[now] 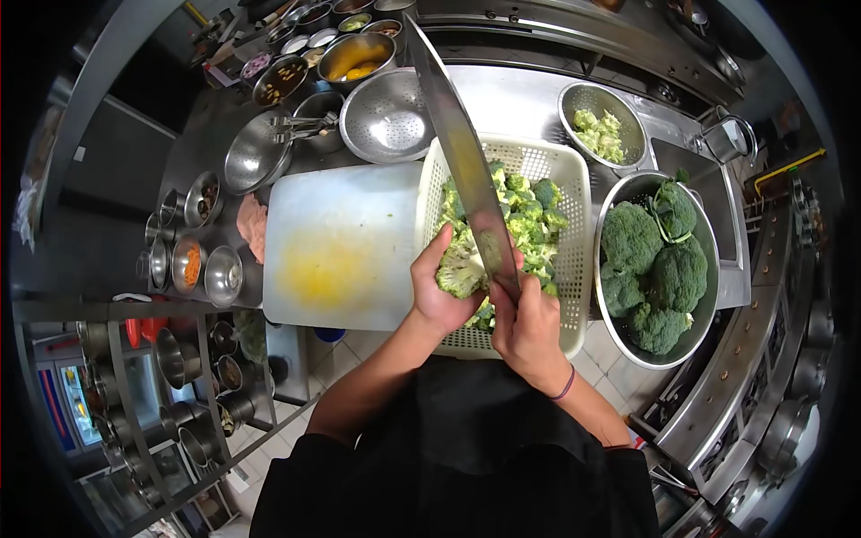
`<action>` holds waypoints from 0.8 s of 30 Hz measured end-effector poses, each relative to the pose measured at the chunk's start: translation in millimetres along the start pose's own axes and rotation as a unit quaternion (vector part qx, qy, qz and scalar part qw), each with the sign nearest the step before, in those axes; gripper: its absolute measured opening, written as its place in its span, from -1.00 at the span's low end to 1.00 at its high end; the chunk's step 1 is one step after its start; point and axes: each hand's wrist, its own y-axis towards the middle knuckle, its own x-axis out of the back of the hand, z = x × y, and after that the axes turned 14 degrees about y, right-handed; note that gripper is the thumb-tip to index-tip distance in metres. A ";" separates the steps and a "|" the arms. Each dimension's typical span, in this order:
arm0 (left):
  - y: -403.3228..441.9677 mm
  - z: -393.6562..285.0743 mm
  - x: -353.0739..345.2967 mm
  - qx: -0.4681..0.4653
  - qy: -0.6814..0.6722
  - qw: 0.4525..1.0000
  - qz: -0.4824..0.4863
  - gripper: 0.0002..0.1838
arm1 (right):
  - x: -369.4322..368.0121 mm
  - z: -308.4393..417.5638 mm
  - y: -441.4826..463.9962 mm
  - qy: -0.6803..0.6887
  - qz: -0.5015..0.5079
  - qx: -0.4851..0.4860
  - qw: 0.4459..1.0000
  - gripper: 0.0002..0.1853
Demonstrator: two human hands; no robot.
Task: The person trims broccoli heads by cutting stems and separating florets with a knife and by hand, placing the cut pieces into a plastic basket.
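My left hand (438,291) holds a piece of broccoli (461,267) with its pale cut side showing. My right hand (531,327) grips the lower end of a large knife (462,148), whose long blade points up and away, against the right side of that piece. Both hands are above the near part of a pale perforated basket (579,215) with many cut florets (529,220) inside. Left of the basket lies a white cutting board (341,193) with a yellow stain. On the right, a steel bowl (715,278) holds several whole broccoli heads (630,238).
A perforated bowl (596,125) with pale green pieces stands at the back right. An empty colander (386,117) is behind the board. Steel bowls (256,152) and small containers line the left and back left. A pink cloth (252,226) touches the board's left edge.
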 end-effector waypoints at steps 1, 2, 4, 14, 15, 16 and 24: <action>0.4 -0.9 -0.3 -0.010 0.013 1.000 0.022 -0.40 | -0.1 1.8 0.2 -0.007 0.004 -0.011 1.000 -0.80; 0.5 -1.9 -0.9 -0.019 0.027 0.998 0.045 -0.38 | -0.3 3.2 -0.3 -0.013 0.007 -0.023 1.000 -0.79; -0.1 -7.6 -5.7 -0.031 0.055 0.997 0.052 -0.34 | -0.1 4.8 -2.2 -0.017 0.012 -0.023 1.000 -0.78; 4.1 -16.6 4.6 -0.155 0.315 0.930 0.109 -0.26 | 0.7 3.5 -9.2 0.013 0.027 -0.062 0.998 -0.80; 4.0 -18.5 4.5 -0.154 0.315 0.930 0.111 -0.26 | 1.1 3.6 -10.0 0.012 0.025 -0.063 0.998 -0.80; 3.6 -21.2 3.3 -0.158 0.348 0.918 0.106 -0.29 | 1.7 3.8 -10.9 0.008 0.030 -0.065 0.997 -0.80; 1.5 -36.1 -6.2 -0.151 0.488 0.855 0.090 -0.52 | 2.5 -1.7 -14.3 -0.003 0.048 -0.084 0.995 -0.80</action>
